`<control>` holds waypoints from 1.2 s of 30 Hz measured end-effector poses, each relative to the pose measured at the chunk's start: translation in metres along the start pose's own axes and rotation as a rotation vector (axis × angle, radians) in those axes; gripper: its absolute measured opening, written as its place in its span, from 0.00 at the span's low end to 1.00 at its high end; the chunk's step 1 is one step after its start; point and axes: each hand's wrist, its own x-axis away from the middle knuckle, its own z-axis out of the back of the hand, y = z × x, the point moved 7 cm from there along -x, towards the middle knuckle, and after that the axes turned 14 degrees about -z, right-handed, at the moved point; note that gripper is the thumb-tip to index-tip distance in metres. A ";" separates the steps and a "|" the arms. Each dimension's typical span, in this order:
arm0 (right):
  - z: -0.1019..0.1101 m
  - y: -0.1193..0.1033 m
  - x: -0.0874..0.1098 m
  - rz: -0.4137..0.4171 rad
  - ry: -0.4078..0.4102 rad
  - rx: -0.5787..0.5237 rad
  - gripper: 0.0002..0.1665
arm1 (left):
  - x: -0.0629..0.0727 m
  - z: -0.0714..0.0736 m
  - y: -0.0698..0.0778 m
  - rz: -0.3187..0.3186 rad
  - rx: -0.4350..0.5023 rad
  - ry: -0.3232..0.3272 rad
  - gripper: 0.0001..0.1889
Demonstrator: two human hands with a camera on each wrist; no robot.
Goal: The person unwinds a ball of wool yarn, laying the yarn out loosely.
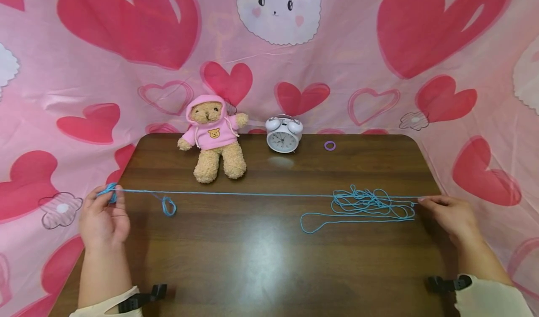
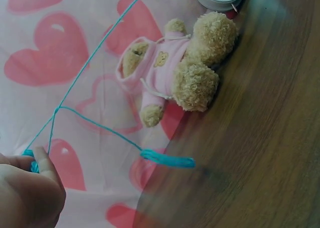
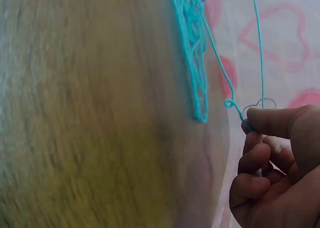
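Note:
A blue cord (image 1: 236, 194) runs taut across the table between both hands. At the left, my left hand (image 1: 104, 218) holds a small wound bundle of the cord (image 1: 110, 191) in its fingers. From the line near that hand hangs a little coiled loop (image 1: 169, 206), seen in the left wrist view as a wrapped tail (image 2: 167, 158). My right hand (image 1: 452, 216) pinches the cord between thumb and forefinger at the far right; a small kink shows beside the fingertips in the right wrist view. Loose loops of cord (image 1: 364, 203) lie on the table left of that hand.
A teddy bear (image 1: 216, 136) in a pink hoodie sits at the back left of the brown table (image 1: 261, 270). Beside it stand a white alarm clock (image 1: 283, 136) and a purple ring (image 1: 330, 145). A pink heart-printed cloth (image 1: 345, 50) hangs behind.

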 end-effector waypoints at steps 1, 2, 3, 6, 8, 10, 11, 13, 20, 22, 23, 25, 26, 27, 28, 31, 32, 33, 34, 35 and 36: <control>-0.001 0.001 -0.001 -0.002 -0.002 0.008 0.32 | 0.000 0.000 0.000 -0.006 -0.001 0.002 0.06; -0.001 0.003 -0.003 -0.005 -0.003 0.017 0.32 | 0.000 0.000 0.000 -0.011 -0.004 0.003 0.06; -0.002 0.004 -0.004 -0.006 -0.004 0.031 0.32 | 0.000 0.000 0.000 -0.017 -0.006 0.002 0.06; -0.006 0.004 -0.006 0.010 -0.014 0.075 0.31 | 0.003 -0.001 -0.003 -0.002 -0.004 -0.015 0.06; -0.009 0.002 -0.005 0.025 -0.021 0.105 0.30 | 0.005 -0.004 -0.006 0.009 -0.007 -0.034 0.06; -0.012 0.000 -0.004 0.047 -0.030 0.128 0.29 | 0.008 -0.006 -0.009 0.019 -0.017 -0.053 0.06; -0.014 -0.001 -0.003 0.057 -0.034 0.135 0.29 | 0.009 -0.007 -0.010 0.019 -0.027 -0.064 0.06; -0.015 -0.002 -0.002 0.076 -0.041 0.136 0.28 | 0.010 -0.009 -0.012 0.018 -0.038 -0.078 0.05; -0.015 -0.004 0.000 0.145 -0.065 0.158 0.24 | 0.017 -0.015 -0.020 0.040 -0.043 -0.127 0.06; -0.014 -0.006 0.001 0.156 -0.063 0.175 0.23 | 0.019 -0.017 -0.021 0.051 -0.043 -0.141 0.06; -0.014 -0.007 0.002 0.163 -0.059 0.183 0.24 | 0.020 -0.018 -0.022 0.056 -0.042 -0.146 0.06; -0.013 -0.012 0.005 0.183 -0.033 0.206 0.24 | 0.022 -0.019 -0.023 0.058 -0.046 -0.154 0.06; -0.014 -0.015 0.006 0.193 -0.020 0.212 0.23 | 0.022 -0.020 -0.024 0.058 -0.048 -0.157 0.06; -0.014 -0.018 0.008 0.202 -0.008 0.219 0.24 | 0.023 -0.021 -0.025 0.058 -0.052 -0.159 0.07; -0.015 -0.022 0.010 0.209 0.001 0.220 0.24 | 0.024 -0.022 -0.026 0.059 -0.056 -0.162 0.07; -0.018 -0.033 0.016 0.220 0.020 0.224 0.24 | 0.027 -0.025 -0.031 0.068 -0.068 -0.173 0.07; -0.020 -0.038 0.018 0.228 0.022 0.219 0.25 | 0.028 -0.025 -0.033 0.076 -0.070 -0.178 0.07; -0.021 -0.043 0.021 0.237 0.028 0.218 0.24 | 0.030 -0.026 -0.036 0.082 -0.076 -0.182 0.07; -0.023 -0.049 0.023 0.249 0.032 0.214 0.24 | 0.031 -0.027 -0.038 0.090 -0.080 -0.187 0.07; -0.025 -0.054 0.025 0.259 0.032 0.209 0.24 | 0.033 -0.027 -0.040 0.096 -0.086 -0.195 0.07; -0.028 -0.060 0.028 0.269 0.034 0.198 0.23 | 0.034 -0.028 -0.043 0.105 -0.087 -0.202 0.07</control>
